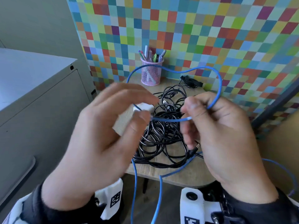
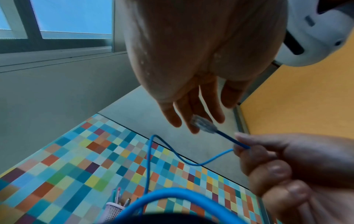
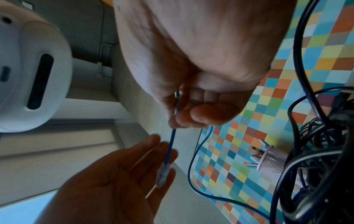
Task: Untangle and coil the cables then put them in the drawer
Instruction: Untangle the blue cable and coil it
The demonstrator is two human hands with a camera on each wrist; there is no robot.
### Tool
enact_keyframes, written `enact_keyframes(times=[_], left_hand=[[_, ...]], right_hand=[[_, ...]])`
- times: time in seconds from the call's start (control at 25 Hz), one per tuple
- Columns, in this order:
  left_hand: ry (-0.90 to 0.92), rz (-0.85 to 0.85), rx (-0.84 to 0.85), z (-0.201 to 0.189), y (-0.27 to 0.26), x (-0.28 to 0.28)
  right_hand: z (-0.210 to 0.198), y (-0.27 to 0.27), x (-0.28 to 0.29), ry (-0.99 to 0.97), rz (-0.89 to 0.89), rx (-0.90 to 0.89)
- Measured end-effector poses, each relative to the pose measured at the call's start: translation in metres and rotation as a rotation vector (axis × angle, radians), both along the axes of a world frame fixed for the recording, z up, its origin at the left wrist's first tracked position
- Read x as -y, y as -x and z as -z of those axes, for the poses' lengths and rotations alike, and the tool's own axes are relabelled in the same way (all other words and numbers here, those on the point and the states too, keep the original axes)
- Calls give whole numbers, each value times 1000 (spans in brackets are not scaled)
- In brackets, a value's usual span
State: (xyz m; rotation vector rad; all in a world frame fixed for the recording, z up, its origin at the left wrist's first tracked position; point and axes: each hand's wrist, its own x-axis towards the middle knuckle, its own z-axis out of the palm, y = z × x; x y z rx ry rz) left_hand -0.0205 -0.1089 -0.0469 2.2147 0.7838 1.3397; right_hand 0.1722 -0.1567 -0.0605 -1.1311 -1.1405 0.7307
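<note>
A thin blue cable [image 1: 218, 85] loops high above the small wooden table [image 1: 176, 177] and hangs down past its front edge. My right hand [image 1: 215, 126] pinches this blue cable [image 3: 173, 134] just behind its clear plug [image 3: 162, 175]. My left hand [image 1: 105, 135] is spread with straight fingers, and the plug [image 2: 203, 124] lies against its fingertips [image 2: 193, 128] without being gripped. A tangle of black cables [image 1: 163, 136] lies on the table under both hands, with a white power adapter [image 1: 143, 108] at its left.
A pink mesh pen cup [image 1: 151, 71] stands at the back of the table against the checkered wall. A grey cabinet [image 1: 32, 88] stands to the left. A small black device [image 1: 192, 81] lies at the table's back right.
</note>
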Motion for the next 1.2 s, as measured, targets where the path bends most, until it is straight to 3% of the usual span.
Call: enact_keyframes(times=[0.12,0.24,0.4,0.6,0.72,0.84,0.96,1.12,1.2], left_hand=[[68,108,-156,4,-8,5],[125,80,-165,10,-9,4],[104,121,-158,9,-7,2],[196,232,-189,14,-3,0],[278,213,-169,21,-1,-7],[424,257,-87,25,1,-14],[519,415,60,26,3,-12],[740,597,568,15,10,-15],[782,690,717,10,15,-19]], right_hand=[[-2,10,4,33,-77,160],[-3,12,5,7,-52,239],[-5,-6,1,-174,122,268],[-2,-23,4,-200,164,625],[-1,-22,3,-224,110,719],[-3,-12,6,-213,1,643],[-3,-3,8,-229,-67,592],[-6,-11,8,-227,-20,551],[-4,-14,7,-216,13,581]])
